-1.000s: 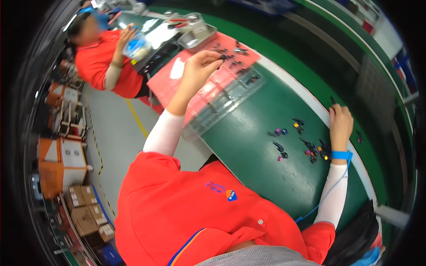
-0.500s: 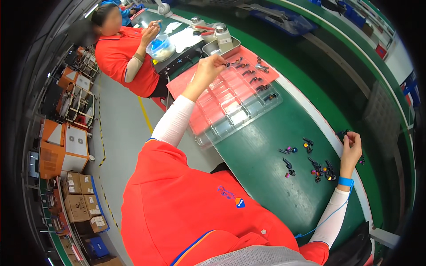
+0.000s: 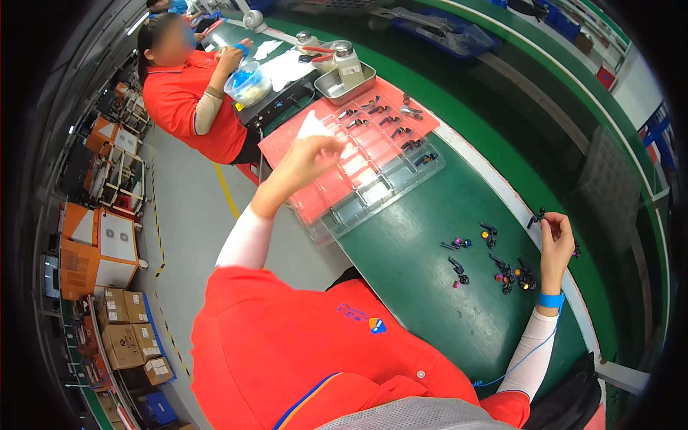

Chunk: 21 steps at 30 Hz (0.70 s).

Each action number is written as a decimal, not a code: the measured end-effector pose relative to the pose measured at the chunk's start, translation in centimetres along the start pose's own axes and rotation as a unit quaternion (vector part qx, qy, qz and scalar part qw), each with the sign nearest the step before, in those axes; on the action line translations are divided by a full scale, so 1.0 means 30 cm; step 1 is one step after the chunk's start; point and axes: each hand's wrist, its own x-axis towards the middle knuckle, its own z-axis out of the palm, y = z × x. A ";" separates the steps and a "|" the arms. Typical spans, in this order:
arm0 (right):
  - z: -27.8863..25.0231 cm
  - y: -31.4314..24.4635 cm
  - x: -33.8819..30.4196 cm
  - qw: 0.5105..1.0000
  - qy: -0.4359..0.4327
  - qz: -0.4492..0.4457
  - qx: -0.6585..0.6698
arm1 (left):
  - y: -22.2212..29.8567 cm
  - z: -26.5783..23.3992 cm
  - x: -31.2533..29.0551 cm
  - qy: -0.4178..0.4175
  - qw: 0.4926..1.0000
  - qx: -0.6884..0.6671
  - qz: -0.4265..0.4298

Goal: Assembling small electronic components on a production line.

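Note:
My right hand [image 3: 556, 247], a blue band round its wrist, is closed in a pinch on a black stemmed earbud [image 3: 536, 218] above the bench's right edge. My left hand [image 3: 309, 159] hangs over the near left part of a clear compartment tray [image 3: 351, 213]; its fingers are smeared by motion, and I see nothing in them. Several black earbuds [image 3: 401, 132] lie in the tray's far and right compartments. On the green bench between tray and right hand, loose earbuds lie in a cluster [image 3: 512, 274], some with orange or magenta parts.
Beyond the tray, a metal pan [image 3: 331, 89] holds a dispenser bottle [image 3: 349, 68]. A black box-shaped device [image 3: 283, 100] and a clear tub [image 3: 247, 87] with blue and white contents stand near a co-worker in red [image 3: 188, 107]. A pale rail [image 3: 494, 172] borders the bench.
My left hand has drawn back toward me from the tray's far end, where an earbud it pinched now lies in a compartment. My right hand still holds its earbud, tilted differently.

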 end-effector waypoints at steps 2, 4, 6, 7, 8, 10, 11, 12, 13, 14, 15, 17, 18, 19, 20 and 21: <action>0.003 0.037 -0.001 1.000 0.006 0.007 0.013 | 0.071 -0.041 -0.128 -0.063 0.998 0.002 0.007; 0.007 0.077 0.000 1.000 0.006 0.010 0.018 | 0.102 -0.047 -0.241 -0.077 0.997 0.004 0.017; 0.011 0.122 0.011 0.999 0.021 0.020 0.038 | 0.121 -0.036 -0.318 -0.112 0.991 0.066 0.026; 0.015 0.135 0.011 0.998 0.027 0.025 0.048 | 0.125 -0.023 -0.348 -0.112 0.991 0.063 0.024; 0.019 0.143 0.008 0.998 0.025 0.025 0.045 | 0.120 -0.001 -0.376 -0.093 0.992 0.082 0.034; 0.028 0.155 0.008 0.997 0.030 0.035 0.062 | 0.103 0.039 -0.411 -0.055 0.990 0.119 0.056; 0.030 0.157 0.011 0.996 0.033 0.039 0.071 | 0.096 0.045 -0.418 -0.055 0.990 0.117 0.057; 0.030 0.158 0.011 0.996 0.035 0.038 0.069 | 0.087 0.045 -0.425 -0.053 0.988 0.124 0.074; 0.029 0.160 0.010 0.997 0.034 0.031 0.057 | 0.079 0.043 -0.432 -0.051 0.986 0.132 0.092; 0.027 0.158 0.009 0.998 0.034 0.024 0.045 | 0.073 0.041 -0.439 -0.049 0.983 0.140 0.111; 0.029 0.157 0.007 0.999 0.035 0.018 0.035 | 0.066 0.037 -0.445 -0.050 0.982 0.141 0.114; 0.034 0.156 0.004 0.999 0.040 0.011 0.028 | 0.066 0.028 -0.464 -0.017 0.987 0.114 0.110; 0.037 0.154 0.003 0.999 0.041 0.003 0.020 | 0.068 0.026 -0.475 -0.001 0.989 0.101 0.108; 0.038 0.152 0.003 0.999 0.042 -0.005 0.013 | 0.074 0.024 -0.487 -0.001 0.988 0.103 0.111; 0.036 0.151 0.000 0.999 0.045 -0.004 0.014 | 0.086 0.025 -0.501 0.004 0.991 0.090 0.100; 0.033 0.150 -0.003 0.999 0.046 -0.006 0.010 | 0.099 0.025 -0.516 0.009 0.993 0.076 0.089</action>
